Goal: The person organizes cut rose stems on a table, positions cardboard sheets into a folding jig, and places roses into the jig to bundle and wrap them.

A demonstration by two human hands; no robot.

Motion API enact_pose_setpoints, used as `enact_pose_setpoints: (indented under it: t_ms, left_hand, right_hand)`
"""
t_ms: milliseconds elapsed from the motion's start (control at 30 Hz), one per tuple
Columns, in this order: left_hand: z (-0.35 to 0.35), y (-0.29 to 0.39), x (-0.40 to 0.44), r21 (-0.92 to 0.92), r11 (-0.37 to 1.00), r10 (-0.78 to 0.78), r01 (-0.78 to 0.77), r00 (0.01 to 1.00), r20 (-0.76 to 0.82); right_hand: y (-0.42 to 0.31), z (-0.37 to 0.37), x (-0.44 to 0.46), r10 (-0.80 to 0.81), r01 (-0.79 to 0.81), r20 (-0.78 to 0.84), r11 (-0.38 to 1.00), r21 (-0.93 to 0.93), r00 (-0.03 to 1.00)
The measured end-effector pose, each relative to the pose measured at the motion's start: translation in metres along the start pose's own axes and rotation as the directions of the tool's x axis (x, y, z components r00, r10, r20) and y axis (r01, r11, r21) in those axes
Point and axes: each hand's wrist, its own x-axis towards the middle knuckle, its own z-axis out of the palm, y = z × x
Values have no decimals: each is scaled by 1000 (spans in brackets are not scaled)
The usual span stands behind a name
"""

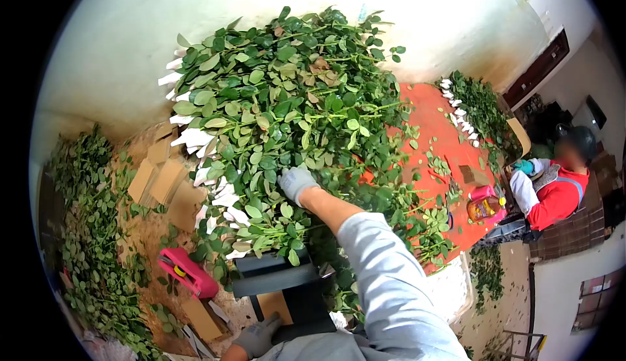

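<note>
A tall pile of leafy rose stems (287,93) lies sideways, its flower heads in white wraps (192,137) along the left. My right hand (297,183), in a grey glove, reaches into the front of this pile. Its fingers curl in among the leaves around a rose stem, with the fingertips partly hidden. Low in the view, my left hand (259,336), also gloved in grey, lies with its fingers stretched out at the lower edge of a brown cardboard piece (274,307). That cardboard rests on a black stand (277,281) with padded bars.
A pink tool (188,272) lies left of the stand, near folded cardboard (167,181). Loose foliage (98,250) covers the far left. On the red tabletop (424,120) are more wrapped stems (479,103) and a bottle (486,208). A person in red (564,195) works at right.
</note>
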Motion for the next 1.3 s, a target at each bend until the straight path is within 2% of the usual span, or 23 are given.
enact_pose_setpoints:
  t_ms: [33, 67, 167, 233, 300, 333, 433, 467, 500, 533, 633, 700, 767, 800, 867, 900, 933, 1000, 1067, 1167, 1200, 1233, 1300]
  left_hand:
    - [-3, 4, 0, -5, 1000, 1, -1, 1000, -10]
    - [-7, 9, 0, 1, 1000, -9, 9, 1000, -1]
    - [-3, 8, 1, 18, 1000, 8, -8, 1000, -5]
    - [9, -8, 8, 26, 999, 23, -23, 1000, -19]
    - [24, -25, 15, 82, 987, 147, -141, 987, -72]
    - [12, -13, 15, 68, 992, 108, -107, 994, -23]
    - [12, -6, 12, 50, 992, 118, -113, 988, -95]
    - [17, -10, 13, 72, 991, 124, -115, 984, -128]
    - [3, 6, 7, 39, 998, 53, -51, 997, -61]
    - [5, 4, 7, 59, 997, 45, -42, 998, -53]
    - [12, -2, 13, 119, 992, 44, -37, 997, -55]
    - [12, -4, 14, 120, 991, 58, -52, 997, -51]
    - [5, 3, 9, 114, 992, 53, -48, 998, -41]
    - [2, 6, 8, 108, 994, 14, -13, 1000, -8]
    - [8, 3, 12, 79, 997, -29, 25, 998, 49]
    - [9, -3, 17, 67, 997, -30, 25, 997, 66]
    - [-16, 21, -3, 110, 992, -76, 64, 991, 109]
    - [-6, 8, 7, 136, 991, 4, -10, 999, 51]
    - [-7, 10, 6, 138, 990, 24, -27, 999, 22]
    - [-9, 13, 2, 117, 993, -14, 7, 998, 57]
    - [-8, 12, 2, 104, 995, -14, 9, 999, 52]
    - [-8, 12, 3, 92, 996, -14, 10, 999, 45]
    - [-7, 12, 4, 100, 995, -14, 11, 999, 32]
  right_hand:
    - [0, -14, -16, -29, 28, 5, 999, 23, 1000]
    - [7, -8, -22, -132, 126, -66, 989, -78, 989]
    - [22, -48, -57, -195, 132, -238, 957, -257, 951]
    - [38, -89, -75, -131, 52, -363, 974, -221, 922]
    - [53, -133, -96, -119, -13, -478, 965, -262, 870]
    - [58, -157, -109, -138, -46, -578, 955, -292, 805]
    - [35, -228, -167, -163, -99, -792, 958, -271, 588]
    - [16, -250, -191, -203, -94, -797, 947, -308, 568]
    - [-4, -266, -213, -242, -90, -799, 934, -345, 550]
    - [-20, -271, -227, -250, -120, -779, 916, -382, 575]
    - [-83, -260, -276, -227, -33, -465, 873, -487, 856]
    - [-107, -213, -292, -251, 44, -325, 847, -530, 912]
    - [-124, -152, -301, -55, -20, -240, 955, -297, 969]
    - [-125, -125, -303, -60, -7, -224, 957, -289, 973]
    - [-125, -69, -305, 9, -15, -29, 978, -207, 1000]
    - [-117, -40, -302, -12, 23, 45, 969, -248, 999]
    - [-112, -24, -301, -64, 92, 114, 960, -265, 991]
    - [-102, 5, -297, -123, 173, 184, 943, -285, 975]
    - [-92, 43, -296, 9, 60, 233, 955, -289, 972]
    - [-84, 74, -291, -3, 97, 324, 957, -274, 946]
    - [-101, 49, -288, 65, 60, 423, 960, -275, 904]
    - [-108, 41, -286, 60, 64, 423, 960, -272, 904]
    - [-116, 33, -284, 142, -26, 252, 910, -413, 957]
